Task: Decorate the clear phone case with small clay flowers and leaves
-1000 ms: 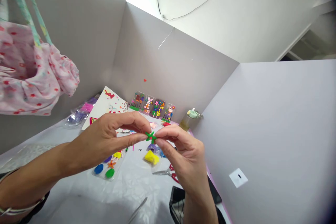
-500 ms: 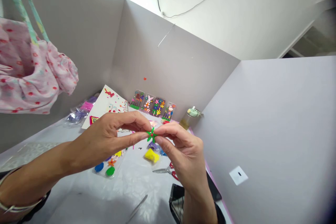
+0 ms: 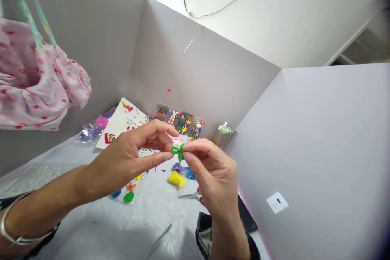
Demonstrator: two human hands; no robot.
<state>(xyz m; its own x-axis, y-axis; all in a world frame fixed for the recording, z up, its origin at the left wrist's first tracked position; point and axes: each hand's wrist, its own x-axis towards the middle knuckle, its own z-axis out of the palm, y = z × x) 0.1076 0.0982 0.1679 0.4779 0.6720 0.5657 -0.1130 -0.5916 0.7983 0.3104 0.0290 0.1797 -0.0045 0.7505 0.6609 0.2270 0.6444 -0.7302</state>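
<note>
A small green clay flower (image 3: 177,152) with a red centre is held up above the table. My right hand (image 3: 213,170) pinches its right side between thumb and fingertips. Just left of it is my left hand (image 3: 122,160), with thumb and forefinger apart. The left thumb tip lies close to a left petal; whether it touches cannot be made out. Below the hands lie a yellow clay packet (image 3: 176,179) and a purple one (image 3: 177,167). Red-handled scissors (image 3: 189,196) are partly hidden by my right hand.
A clear case (image 3: 134,195) with clay pieces lies under my left forearm. Nearer me is a thin metal tool (image 3: 160,239). Decorated cards (image 3: 185,122) and a bottle (image 3: 224,133) stand at the back. A dark phone-like object (image 3: 247,215) lies at right.
My left forefinger has lifted away from the flower, widening the gap to the thumb. The flower, in my right fingers, has turned and shifted slightly right and up.
</note>
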